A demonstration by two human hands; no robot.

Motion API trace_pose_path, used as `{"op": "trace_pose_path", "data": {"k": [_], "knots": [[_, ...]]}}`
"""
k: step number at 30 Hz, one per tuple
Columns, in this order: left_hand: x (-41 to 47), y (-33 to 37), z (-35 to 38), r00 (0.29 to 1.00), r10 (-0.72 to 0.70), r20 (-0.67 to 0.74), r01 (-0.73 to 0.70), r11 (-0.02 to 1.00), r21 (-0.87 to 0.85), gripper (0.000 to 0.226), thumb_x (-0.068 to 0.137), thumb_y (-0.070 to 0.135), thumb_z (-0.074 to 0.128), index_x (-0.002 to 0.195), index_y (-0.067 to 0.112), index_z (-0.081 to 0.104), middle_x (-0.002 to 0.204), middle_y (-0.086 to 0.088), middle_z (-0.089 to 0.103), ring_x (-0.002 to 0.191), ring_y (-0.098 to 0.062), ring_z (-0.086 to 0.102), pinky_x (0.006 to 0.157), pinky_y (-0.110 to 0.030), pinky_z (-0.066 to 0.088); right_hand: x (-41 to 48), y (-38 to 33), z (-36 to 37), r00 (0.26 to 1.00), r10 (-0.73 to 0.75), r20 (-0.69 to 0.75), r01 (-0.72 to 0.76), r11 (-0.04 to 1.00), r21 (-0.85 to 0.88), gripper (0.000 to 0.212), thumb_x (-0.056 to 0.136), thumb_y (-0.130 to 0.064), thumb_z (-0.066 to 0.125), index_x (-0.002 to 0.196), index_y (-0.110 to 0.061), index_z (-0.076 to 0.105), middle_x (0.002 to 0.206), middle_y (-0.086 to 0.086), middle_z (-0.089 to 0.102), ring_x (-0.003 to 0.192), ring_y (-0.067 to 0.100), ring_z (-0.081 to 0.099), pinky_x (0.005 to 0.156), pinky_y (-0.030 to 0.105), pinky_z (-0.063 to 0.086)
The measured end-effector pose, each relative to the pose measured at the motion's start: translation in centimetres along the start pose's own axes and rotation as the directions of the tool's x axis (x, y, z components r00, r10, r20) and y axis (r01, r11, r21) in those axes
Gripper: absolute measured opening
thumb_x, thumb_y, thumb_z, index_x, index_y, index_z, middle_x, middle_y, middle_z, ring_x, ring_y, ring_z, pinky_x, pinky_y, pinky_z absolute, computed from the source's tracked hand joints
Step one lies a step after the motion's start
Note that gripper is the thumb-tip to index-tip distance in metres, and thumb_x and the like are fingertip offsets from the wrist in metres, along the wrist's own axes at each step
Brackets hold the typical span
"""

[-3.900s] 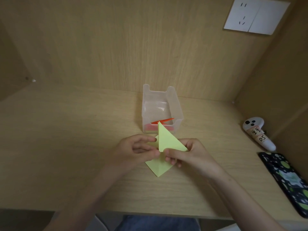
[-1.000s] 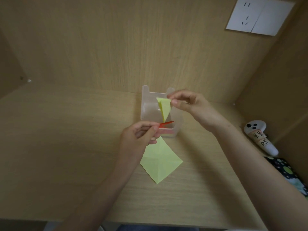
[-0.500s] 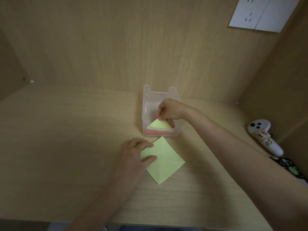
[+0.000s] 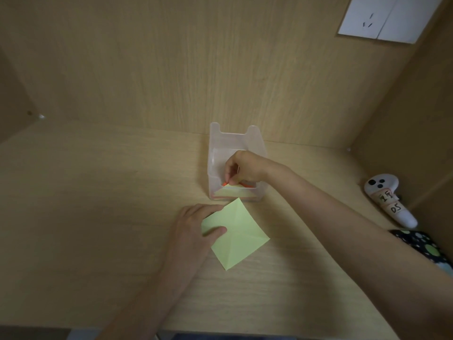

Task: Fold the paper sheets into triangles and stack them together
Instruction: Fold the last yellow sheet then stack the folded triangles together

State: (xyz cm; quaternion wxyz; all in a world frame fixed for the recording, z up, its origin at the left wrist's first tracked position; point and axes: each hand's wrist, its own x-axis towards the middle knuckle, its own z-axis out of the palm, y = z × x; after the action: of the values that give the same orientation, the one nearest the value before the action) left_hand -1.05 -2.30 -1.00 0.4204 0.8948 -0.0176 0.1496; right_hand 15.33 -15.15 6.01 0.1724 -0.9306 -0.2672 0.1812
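Note:
A creased yellow square sheet [image 4: 241,238] lies flat on the wooden desk, turned like a diamond. My left hand [image 4: 193,231] rests on its left corner with straight fingers and the thumb pressing the paper down. My right hand [image 4: 245,168] reaches into the clear plastic box [image 4: 235,138] just behind the sheet. Its curled fingertips pinch the folded yellow triangle [image 4: 232,190], which lies on the paper stack in the box. A bit of orange paper [image 4: 246,185] shows beside the fingertips.
A white controller [image 4: 387,200] with handwritten labels lies at the right wall. A dark case with green dots [image 4: 426,249] sits in front of it. Wooden walls close in the back and both sides; a wall socket [image 4: 382,18] is at the upper right.
My right hand carried the folded yellow triangle from above the box down into it and lowered it onto the stack. My left hand dropped flat onto the yellow sheet.

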Motion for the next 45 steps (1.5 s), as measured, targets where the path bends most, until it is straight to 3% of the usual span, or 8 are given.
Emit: {"op": "trace_pose_path", "data": {"k": [6, 11, 14, 18, 26, 32, 39, 45], "knots": [[-0.1, 0.0, -0.1, 1.0, -0.024, 0.016, 0.025, 0.999, -0.041, 0.04, 0.07, 0.017, 0.078, 0.107, 0.029, 0.066, 0.105, 0.02, 0.059, 0.104, -0.003, 0.043, 0.088, -0.001, 0.025, -0.2, -0.1, -0.1, 0.999, 0.035, 0.006, -0.035, 0.999, 0.032, 0.026, 0.078, 0.003, 0.068, 0.101, -0.009, 0.066, 0.071, -0.001, 0.054, 0.06, 0.015, 0.052, 0.056, 0.019, 0.044], [-0.2, -0.1, -0.1, 0.999, -0.036, 0.023, 0.037, 0.998, -0.052, 0.04, 0.071, 0.017, 0.077, 0.107, 0.029, 0.066, 0.105, 0.02, 0.058, 0.104, -0.001, 0.041, 0.087, -0.003, 0.026, -0.3, -0.2, -0.2, 1.0, 0.005, 0.022, -0.005, 1.0, -0.011, 0.015, 0.083, 0.0, 0.063, 0.084, -0.013, 0.069, 0.077, 0.003, 0.062, 0.072, 0.018, 0.058, 0.067, 0.027, 0.052], [-0.2, -0.1, -0.1, 0.999, -0.041, 0.018, 0.042, 0.996, -0.073, 0.04, 0.071, 0.016, 0.077, 0.106, 0.03, 0.066, 0.103, 0.022, 0.057, 0.103, -0.003, 0.042, 0.087, -0.004, 0.028, -0.6, -0.2, -0.2, 1.0, 0.006, 0.012, -0.006, 1.0, -0.001, 0.013, 0.087, -0.004, 0.06, 0.085, -0.013, 0.068, 0.082, 0.005, 0.063, 0.066, 0.015, 0.056, 0.052, 0.022, 0.048], [-0.2, -0.1, -0.1, 0.999, -0.036, 0.017, 0.037, 0.996, -0.079, 0.04, 0.071, 0.015, 0.077, 0.107, 0.03, 0.066, 0.105, 0.019, 0.06, 0.104, -0.005, 0.044, 0.089, -0.012, 0.033, -0.9, -0.3, -0.5, 0.999, -0.041, -0.036, 0.042, 0.999, 0.008, 0.013, 0.089, -0.012, 0.061, 0.096, -0.011, 0.072, 0.085, -0.006, 0.063, 0.076, 0.005, 0.053, 0.074, 0.018, 0.04], [-0.2, 0.3, -0.3, 0.999, -0.048, 0.005, 0.048, 0.989, -0.143, 0.044, 0.07, 0.011, 0.076, 0.1, 0.041, 0.063, 0.104, 0.025, 0.06, 0.105, -0.005, 0.047, 0.092, -0.025, 0.037, -1.8, -0.3, -0.8, 0.993, -0.071, -0.099, 0.079, 0.994, 0.08, 0.013, 0.089, -0.016, 0.061, 0.094, -0.011, 0.072, 0.089, -0.004, 0.067, 0.085, 0.008, 0.058, 0.08, 0.019, 0.043], [-0.3, 0.5, -0.3, 0.996, -0.077, -0.039, 0.067, 0.974, -0.217, 0.039, 0.071, 0.008, 0.075, 0.1, 0.033, 0.067, 0.089, 0.023, 0.062, 0.098, -0.003, 0.051, 0.088, -0.025, 0.04, -3.1, -0.6, -1.5, 0.963, -0.081, -0.258, 0.126, 0.978, 0.164, 0.016, 0.092, -0.017, 0.058, 0.099, -0.01, 0.071, 0.092, -0.004, 0.068, 0.082, 0.001, 0.056, 0.078, 0.015, 0.039], [-0.3, 1.1, -0.8, 0.992, -0.101, -0.071, 0.072, 0.94, -0.334, 0.032, 0.076, 0.01, 0.073, 0.088, 0.039, 0.069, 0.087, 0.023, 0.064, 0.089, -0.004, 0.057, 0.075, -0.01, 0.039, -8.4, -1.8, -0.5, 0.845, -0.093, -0.527, 0.27, 0.925, 0.268, 0.016, 0.092, -0.019, 0.058, 0.093, -0.014, 0.073, 0.09, -0.009, 0.067, 0.075, 0.0, 0.056, 0.067, 0.009, 0.036], [-0.1, 2.4, -1.6, 0.991, -0.131, -0.016, 0.104, 0.854, -0.51, 0.028, 0.077, 0.004, 0.072, 0.087, 0.031, 0.07, 0.078, 0.017, 0.068, 0.072, 0.002, 0.06, 0.07, -0.011, 0.046, -12.3, -2.2, 1.3, 0.902, -0.104, -0.419, 0.292, 0.861, 0.416, 0.014, 0.078, -0.024, 0.074, 0.09, -0.017, 0.073, 0.086, -0.001, 0.066, 0.074, 0.01, 0.054, 0.066, 0.016, 0.038]]}}
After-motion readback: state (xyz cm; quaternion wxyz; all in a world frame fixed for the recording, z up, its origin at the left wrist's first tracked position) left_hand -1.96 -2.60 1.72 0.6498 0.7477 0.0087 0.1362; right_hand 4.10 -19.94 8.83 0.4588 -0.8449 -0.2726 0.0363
